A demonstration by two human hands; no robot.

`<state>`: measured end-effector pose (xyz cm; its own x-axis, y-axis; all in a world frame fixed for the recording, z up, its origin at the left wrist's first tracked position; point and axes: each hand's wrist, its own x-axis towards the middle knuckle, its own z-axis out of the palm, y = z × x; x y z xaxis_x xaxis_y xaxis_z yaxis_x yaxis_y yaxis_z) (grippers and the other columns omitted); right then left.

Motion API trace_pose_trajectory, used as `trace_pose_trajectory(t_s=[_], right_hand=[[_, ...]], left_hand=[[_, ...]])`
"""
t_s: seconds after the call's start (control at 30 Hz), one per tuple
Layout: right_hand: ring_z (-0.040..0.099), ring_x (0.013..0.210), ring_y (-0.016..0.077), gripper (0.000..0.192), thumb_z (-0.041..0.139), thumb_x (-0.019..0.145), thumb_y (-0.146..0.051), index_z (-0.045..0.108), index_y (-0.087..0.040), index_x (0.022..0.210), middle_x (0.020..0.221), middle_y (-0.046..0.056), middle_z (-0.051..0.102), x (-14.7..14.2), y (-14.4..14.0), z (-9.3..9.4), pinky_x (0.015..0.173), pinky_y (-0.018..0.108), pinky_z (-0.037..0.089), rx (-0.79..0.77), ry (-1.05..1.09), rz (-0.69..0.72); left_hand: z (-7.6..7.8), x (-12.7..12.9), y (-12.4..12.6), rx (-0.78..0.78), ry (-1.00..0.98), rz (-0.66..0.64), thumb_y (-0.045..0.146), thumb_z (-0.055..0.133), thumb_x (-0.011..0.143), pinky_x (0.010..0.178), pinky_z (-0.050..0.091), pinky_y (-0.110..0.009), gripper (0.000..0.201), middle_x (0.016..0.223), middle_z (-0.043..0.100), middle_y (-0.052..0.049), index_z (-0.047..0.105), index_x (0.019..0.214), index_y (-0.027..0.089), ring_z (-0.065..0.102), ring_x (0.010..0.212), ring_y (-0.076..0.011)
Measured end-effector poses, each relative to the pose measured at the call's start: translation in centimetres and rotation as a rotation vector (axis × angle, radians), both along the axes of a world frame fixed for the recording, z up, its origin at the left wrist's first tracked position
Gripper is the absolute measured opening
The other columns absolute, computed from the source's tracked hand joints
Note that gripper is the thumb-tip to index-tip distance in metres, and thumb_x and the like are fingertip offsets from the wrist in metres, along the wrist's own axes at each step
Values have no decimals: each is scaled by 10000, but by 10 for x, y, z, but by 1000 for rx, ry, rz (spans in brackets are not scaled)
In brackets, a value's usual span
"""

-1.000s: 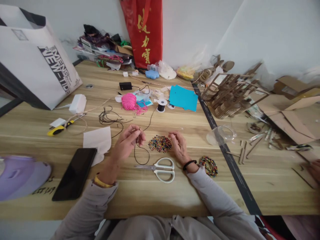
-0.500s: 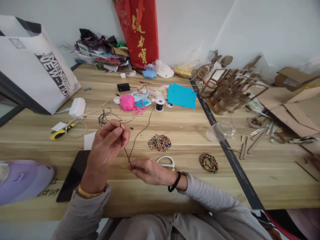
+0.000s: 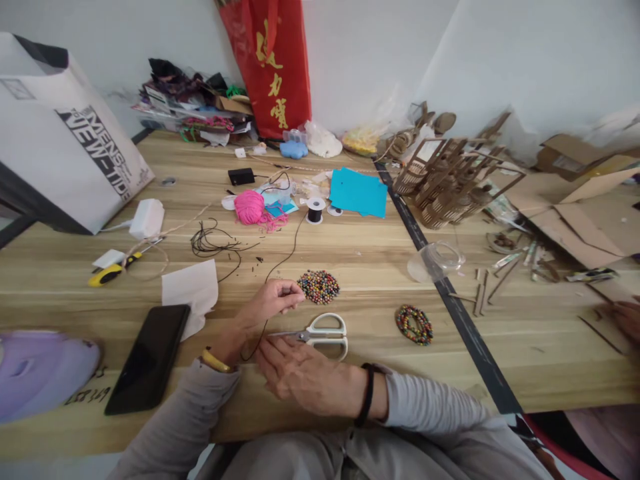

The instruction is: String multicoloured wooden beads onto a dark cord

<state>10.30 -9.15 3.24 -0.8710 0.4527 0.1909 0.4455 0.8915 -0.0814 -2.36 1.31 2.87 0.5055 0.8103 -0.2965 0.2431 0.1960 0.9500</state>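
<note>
My left hand (image 3: 267, 305) pinches a thin black cord (image 3: 281, 257) just left of a pile of coloured beads (image 3: 319, 286). The cord runs back to a small black spool (image 3: 315, 211). My right hand (image 3: 300, 373) lies low on the wooden table (image 3: 350, 253) in front of me, fingers spread, its fingertips at the cord's near end beside the white-handled scissors (image 3: 323, 331). A finished bead bracelet (image 3: 415, 325) lies to the right of the scissors.
A black phone (image 3: 149, 357) and white paper (image 3: 191, 288) lie at left, with a purple cap (image 3: 43, 370). Pink yarn (image 3: 249, 206), blue paper (image 3: 356, 192), a clear cup (image 3: 436, 260), cardboard model parts (image 3: 450, 183) and a white bag (image 3: 65, 140) surround the work spot. Another person's hand (image 3: 629, 317) shows at far right.
My left hand came down from its raised position to the table beside the beads, still pinching the cord. My right hand shifted nearer to me and flattened out by the scissors.
</note>
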Motion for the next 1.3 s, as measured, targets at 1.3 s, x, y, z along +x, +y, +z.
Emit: trace_pose_trajectory(t_s=[1.3], right_hand=[[571,703,145,100,514,911,-185,613,-174,899,809,43,630,105,78,-10,629,238,410,-306,296,-517]], left_hand=[[-27,1,3,-118,-140,37,466,707,682,393,239,-173,369,542,542,37,572,746,128,399,411,-43]])
